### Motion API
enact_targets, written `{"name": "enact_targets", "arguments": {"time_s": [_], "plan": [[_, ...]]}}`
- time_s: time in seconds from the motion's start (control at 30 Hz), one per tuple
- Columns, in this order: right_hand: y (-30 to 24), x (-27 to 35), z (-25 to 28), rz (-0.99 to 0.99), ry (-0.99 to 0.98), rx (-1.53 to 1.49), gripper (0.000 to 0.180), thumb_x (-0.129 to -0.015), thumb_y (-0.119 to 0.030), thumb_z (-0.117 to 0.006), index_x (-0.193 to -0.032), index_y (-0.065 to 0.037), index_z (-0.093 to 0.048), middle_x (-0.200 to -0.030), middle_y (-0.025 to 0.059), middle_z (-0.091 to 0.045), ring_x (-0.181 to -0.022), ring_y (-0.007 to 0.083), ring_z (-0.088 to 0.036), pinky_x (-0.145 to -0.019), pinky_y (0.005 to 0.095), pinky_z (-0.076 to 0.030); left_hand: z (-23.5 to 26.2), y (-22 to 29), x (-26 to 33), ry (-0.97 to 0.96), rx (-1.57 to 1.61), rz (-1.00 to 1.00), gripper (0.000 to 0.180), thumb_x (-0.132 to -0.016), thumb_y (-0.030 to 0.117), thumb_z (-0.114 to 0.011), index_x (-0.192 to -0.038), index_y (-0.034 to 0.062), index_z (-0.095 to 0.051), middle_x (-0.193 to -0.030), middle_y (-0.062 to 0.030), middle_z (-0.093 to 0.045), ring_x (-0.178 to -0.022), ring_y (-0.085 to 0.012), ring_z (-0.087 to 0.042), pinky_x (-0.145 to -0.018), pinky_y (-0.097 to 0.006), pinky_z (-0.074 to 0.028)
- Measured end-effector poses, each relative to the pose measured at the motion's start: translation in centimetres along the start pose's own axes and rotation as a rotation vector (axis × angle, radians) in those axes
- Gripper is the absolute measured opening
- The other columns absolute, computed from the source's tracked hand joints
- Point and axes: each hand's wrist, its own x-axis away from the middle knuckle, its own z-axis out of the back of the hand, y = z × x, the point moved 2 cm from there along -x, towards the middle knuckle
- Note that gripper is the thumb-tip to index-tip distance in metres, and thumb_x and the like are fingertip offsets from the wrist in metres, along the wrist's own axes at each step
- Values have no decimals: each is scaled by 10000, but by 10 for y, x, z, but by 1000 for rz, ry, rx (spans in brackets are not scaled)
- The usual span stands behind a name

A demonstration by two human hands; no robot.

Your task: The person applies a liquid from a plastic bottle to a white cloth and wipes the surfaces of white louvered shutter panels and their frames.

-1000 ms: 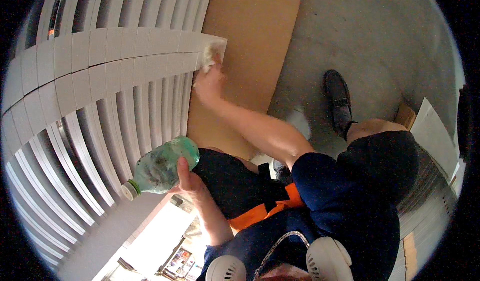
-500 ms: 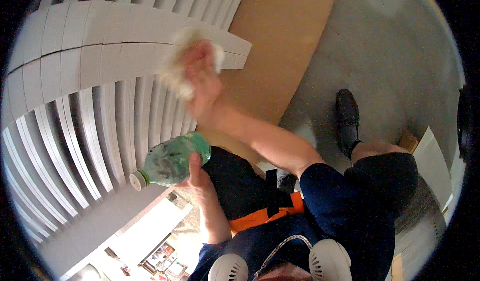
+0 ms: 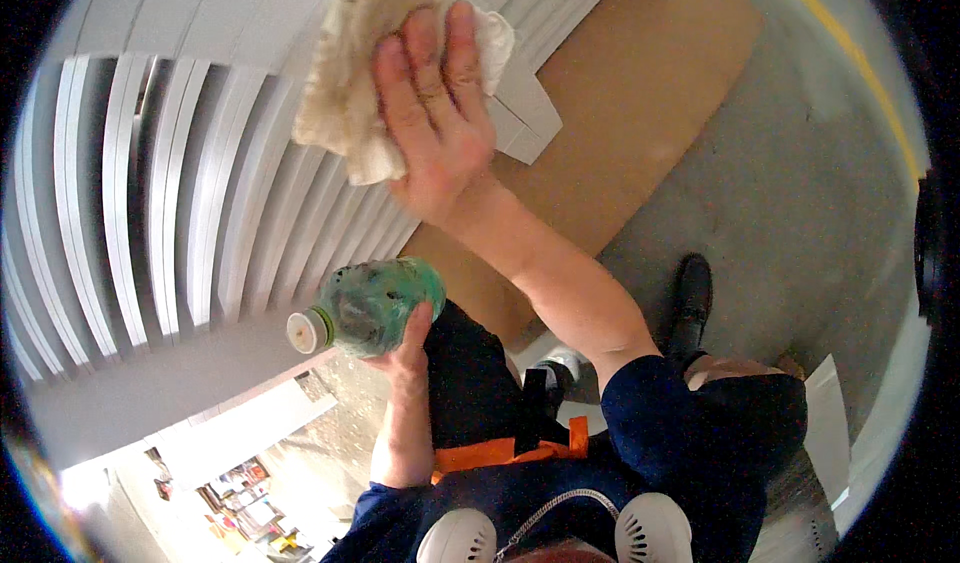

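In my left hand (image 3: 406, 351) is a green, see-through plastic bottle (image 3: 372, 308) with a pale cap, tilted so the cap points left. My fingers wrap round its lower side, the thumb showing on top. My right arm reaches forward, and my right hand (image 3: 440, 128) has a cream cloth (image 3: 345, 88) under its outstretched fingers. The cloth lies against the stacked white slatted panels (image 3: 235, 18), over their flat top edges near the right end. Part of the cloth is hidden beneath the hand.
Brown board (image 3: 620, 93) lies under and beside the panels. To the right is a grey concrete floor (image 3: 790, 163) with a curved yellow line (image 3: 862, 53). My black shoe (image 3: 690, 303) stands on it. A cluttered, bright area (image 3: 245, 508) shows at lower left.
My right hand and the cloth were blurred lower down over the panels and now show farther forward, in sharper view. The bottle stays in my left hand. The whole view has shifted.
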Motion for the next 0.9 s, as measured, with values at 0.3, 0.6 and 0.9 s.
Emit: {"name": "enact_targets", "arguments": {"time_s": [0.3, 0.6, 0.9], "plan": [[3, 22, 1, 137, -120, 121, 573, -962, -270, -471, -1379, 97, -332, -1444, 325, -281, -1321, 571, -216, -1072, 599, -252, -1, -23, -6, -36, -20, 142, 878, -589, 111, -852, -1293, 43, -331, -1149, -109, -529, -1024, -218, -563, -886, -380, -482], [24, 57, 25, 81, -259, 161, 611, -867, -160, -467, -1411, 70, -311, -1485, 288, -238, -1356, 524, -193, -1111, 564, -198, -28, -14, -12, -90, -153, 107, 960, -579, 178, -854, -1340, 15, -292, -1172, -160, -535, -1068, -258, -556, -934, -387, -447], [-25, -59, 19, 287, -270, 151, 623, -912, -251, -435, -1432, 54, -279, -1487, 288, -236, -1384, 461, -194, -1129, 506, -179, -38, -16, -10, -101, -211, 83, 929, -579, 248, -850, -1324, 16, -346, -1202, -179, -509, -1118, -318, -515, -964, -423, -424]]}}
